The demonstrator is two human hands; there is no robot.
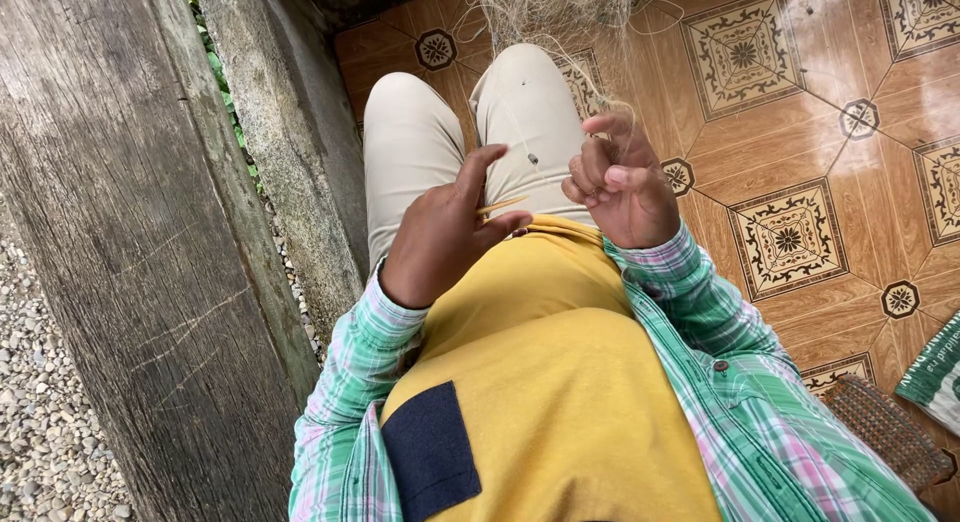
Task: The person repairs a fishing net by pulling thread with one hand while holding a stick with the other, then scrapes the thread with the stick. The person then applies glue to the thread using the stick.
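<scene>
Left of the person's lap, gravel [45, 402] borders a weathered wooden beam [130, 232] and a concrete ledge [275, 132]. Over the lap, the left hand [445, 232] pinches a thin yellow netting needle [500, 206] between thumb and middle finger, forefinger lifted. Just right of it, the right hand [620, 187] is curled, its fingers gripping fine pale net strands [600, 107] that run up over the beige trousers [460, 122] to a tangled net [560, 7] beyond the knees. Right of the lap lies a patterned tiled floor [800, 182], with a woven mat [885, 432] and a green-striped sack [935, 372] at its edge.
</scene>
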